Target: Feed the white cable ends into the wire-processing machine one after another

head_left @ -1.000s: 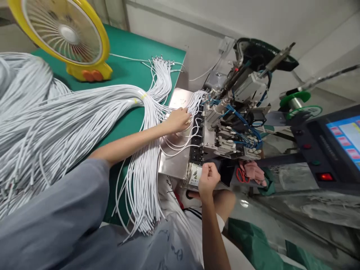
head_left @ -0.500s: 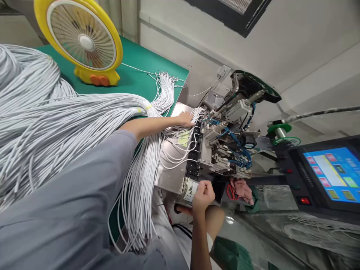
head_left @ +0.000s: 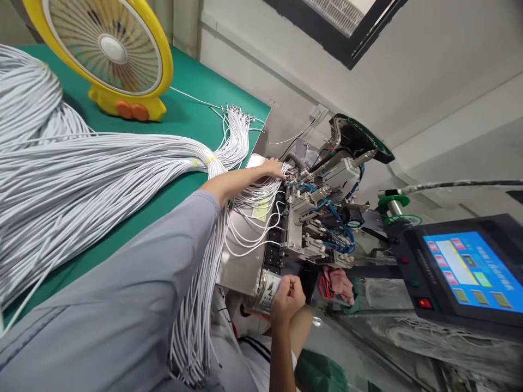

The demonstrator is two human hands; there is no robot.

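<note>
My left hand, palm down with fingers spread, rests on the ends of the white cables where they fan across the steel plate toward the machine's clamp row. I cannot tell whether its fingertips pinch any single cable. My right hand, at 6 o'clock from the clamp row, is closed in a loose fist just beside a labelled cylindrical part at the plate's near edge; whether it grips something small is hidden. The main cable bundle lies across the green table, running off toward 9 o'clock, banded with a yellow tie, and a further sheaf hangs over the table edge toward 7 o'clock.

Step in hand, as I judge it: feeding cable ends one by one into the clamp slots, several loops being already seated there. The next move would call for singling out one free end under my left fingers and laying it squarely in an open slot, without crossing its neighbours.

A yellow fan stands at 10 o'clock on the table. A touch screen glows at 3 o'clock. Blue air lines thread the machine head, and red-handled scissors lie below it.
</note>
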